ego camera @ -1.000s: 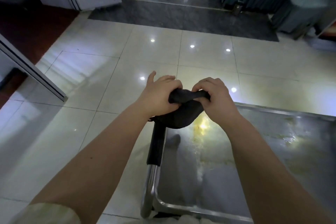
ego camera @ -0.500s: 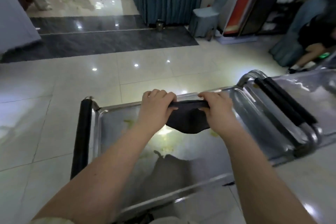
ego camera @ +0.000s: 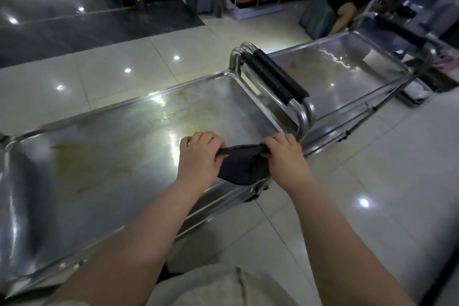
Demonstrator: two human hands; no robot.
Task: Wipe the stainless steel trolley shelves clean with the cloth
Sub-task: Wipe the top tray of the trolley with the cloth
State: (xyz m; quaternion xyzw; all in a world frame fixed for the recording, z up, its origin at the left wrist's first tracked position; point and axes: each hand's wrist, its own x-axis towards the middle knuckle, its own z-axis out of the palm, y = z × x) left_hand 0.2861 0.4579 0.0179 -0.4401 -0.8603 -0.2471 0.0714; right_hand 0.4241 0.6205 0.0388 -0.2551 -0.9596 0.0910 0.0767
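A dark cloth [ego camera: 242,166] hangs stretched between my two hands above the near right corner of the stainless steel trolley shelf [ego camera: 111,156]. My left hand [ego camera: 198,159] grips its left end and my right hand [ego camera: 285,159] grips its right end, fingers curled over the top edge. The shelf top is smeared with yellowish stains, mostly left of centre and toward the far edge. The cloth hangs just above the steel; whether it touches the shelf cannot be told.
A second steel trolley [ego camera: 347,77] stands end to end on the right, its black padded handles [ego camera: 275,77] meeting my trolley's. A person [ego camera: 347,0] sits behind it beside more carts. Glossy tiled floor [ego camera: 372,194] surrounds the trolleys; a draped table and chair stand far back.
My view has swung right, bringing the second trolley fully into sight. Both hands still hold the cloth and have shifted from the shelf's far middle toward its right end near the handles.
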